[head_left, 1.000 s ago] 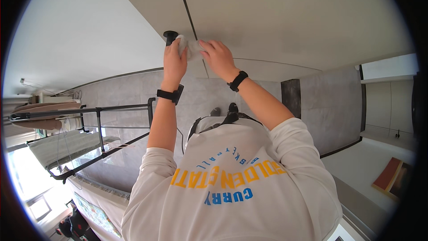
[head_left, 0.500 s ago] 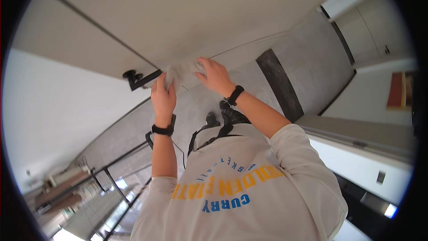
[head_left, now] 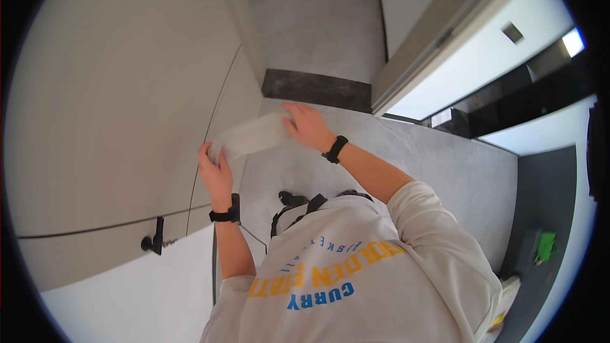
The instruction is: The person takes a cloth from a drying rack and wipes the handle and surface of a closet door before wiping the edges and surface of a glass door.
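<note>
The left hand (head_left: 216,174) is gripping one end of a pale cloth (head_left: 254,136), its fingers and thumb standing partly open around it. The right hand (head_left: 310,128) is pinching the other end between thumb and bent fingers. The cloth is spanning the gap between both hands, above the floor (head_left: 438,184); its folds are blurring too much to tell. Black bands (head_left: 335,149) are circling both wrists. A cabinet (head_left: 114,101) is standing at the left, its black handle (head_left: 157,237) sitting low.
</note>
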Demonstrator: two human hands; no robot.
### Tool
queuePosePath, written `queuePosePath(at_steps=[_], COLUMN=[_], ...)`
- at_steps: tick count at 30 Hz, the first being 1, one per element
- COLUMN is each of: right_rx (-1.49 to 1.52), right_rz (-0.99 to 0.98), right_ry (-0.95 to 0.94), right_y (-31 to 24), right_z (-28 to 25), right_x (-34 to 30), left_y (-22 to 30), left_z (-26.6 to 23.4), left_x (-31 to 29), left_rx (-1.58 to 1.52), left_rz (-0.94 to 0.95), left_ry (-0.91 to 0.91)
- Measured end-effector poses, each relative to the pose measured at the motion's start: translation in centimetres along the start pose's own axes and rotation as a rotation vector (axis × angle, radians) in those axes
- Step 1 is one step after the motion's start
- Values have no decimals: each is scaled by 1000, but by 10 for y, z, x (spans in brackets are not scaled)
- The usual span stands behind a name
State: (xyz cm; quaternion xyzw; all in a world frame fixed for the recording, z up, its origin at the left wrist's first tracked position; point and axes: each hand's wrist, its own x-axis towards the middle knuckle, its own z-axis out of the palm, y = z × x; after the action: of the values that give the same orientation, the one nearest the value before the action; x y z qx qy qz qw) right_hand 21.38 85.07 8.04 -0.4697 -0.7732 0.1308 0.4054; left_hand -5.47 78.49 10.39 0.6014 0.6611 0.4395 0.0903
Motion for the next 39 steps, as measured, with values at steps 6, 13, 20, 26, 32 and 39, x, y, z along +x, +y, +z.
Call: queuePosePath(at_steps=[6,13,20,26,32,39], right_rx=[-166,-374,-630,-753,-891,-945], right_rz=[77,343,578,747,888,941], right_ry=[196,556,725,1072,1145,1128], right_y=[58,114,109,108,123,176], right_z=[-111,-271,-403,-444,-501,-590], right_x=[-71,-206,-338,-414,-456,-465], left_y=[99,240,386,465,532,609], left_z=[79,193,302,350,416,506], left_x=[-11,-63,-134,-197,-235,-262], left_rx=[-22,-165,-388,-502,-455,-697], left_rz=[249,490,669,794,791,882], left_ry=[-120,-444,-737,-1124,-1395,-1376])
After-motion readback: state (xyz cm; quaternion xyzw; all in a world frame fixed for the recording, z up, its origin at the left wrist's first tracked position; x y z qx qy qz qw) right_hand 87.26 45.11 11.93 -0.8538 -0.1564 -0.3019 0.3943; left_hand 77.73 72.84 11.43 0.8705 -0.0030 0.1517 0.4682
